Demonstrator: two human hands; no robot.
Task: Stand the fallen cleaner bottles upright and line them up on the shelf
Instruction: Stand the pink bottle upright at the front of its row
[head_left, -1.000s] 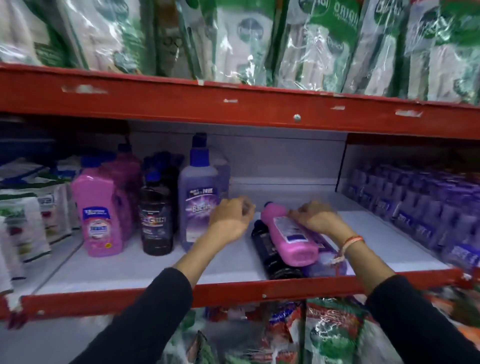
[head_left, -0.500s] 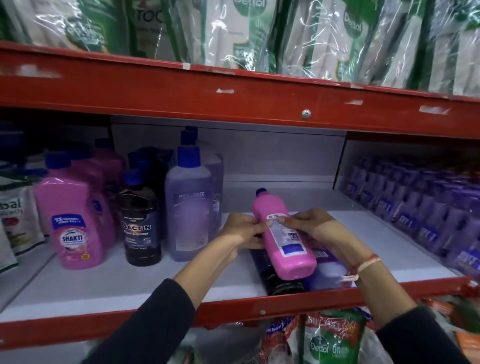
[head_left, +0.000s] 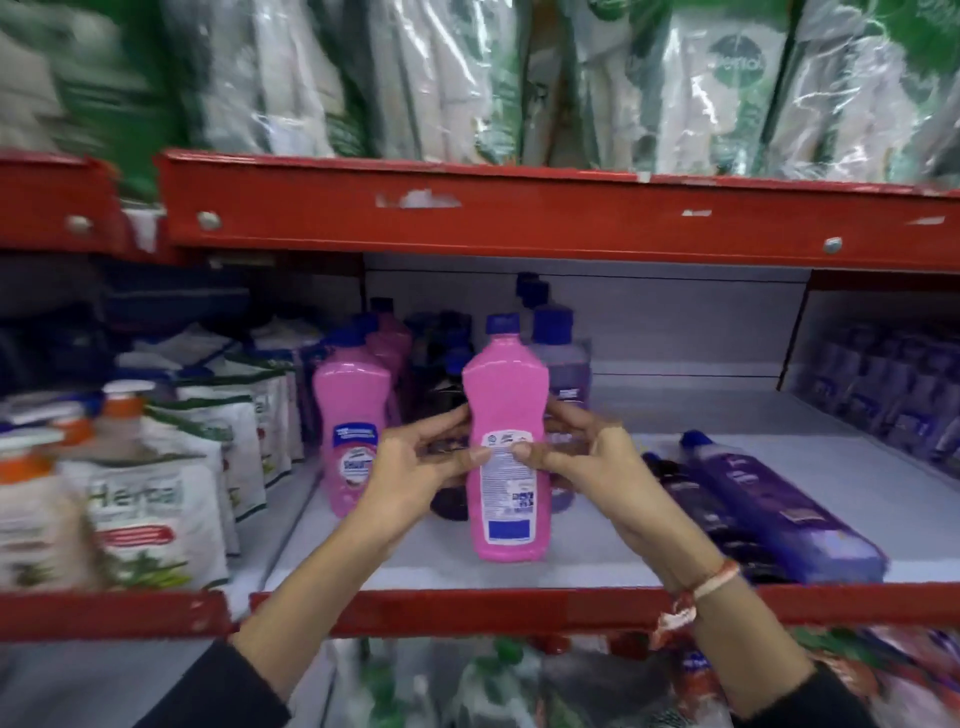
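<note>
A pink cleaner bottle (head_left: 506, 410) with a blue cap is upright near the front of the white shelf (head_left: 649, 564), its back label facing me. My left hand (head_left: 415, 478) grips its left side and my right hand (head_left: 587, 462) its right side, thumbs on the label. To the right, a purple bottle (head_left: 779, 509) and a dark bottle (head_left: 696, 504) lie on their sides. Behind my hands stand another pink bottle (head_left: 350, 431), a dark bottle (head_left: 447, 389) and a lilac bottle (head_left: 563, 364).
White refill pouches (head_left: 150, 509) and orange-capped bottles (head_left: 31, 467) fill the left bay. Small purple packs (head_left: 883, 384) line the right wall. The red upper beam (head_left: 519, 213) hangs overhead, with green pouches (head_left: 727, 78) above. The red front lip (head_left: 467, 608) edges the shelf.
The pink bottle went from lying on the fallen bottles to tilted in both hands, and now it is upright and further left. The camera swung left.
</note>
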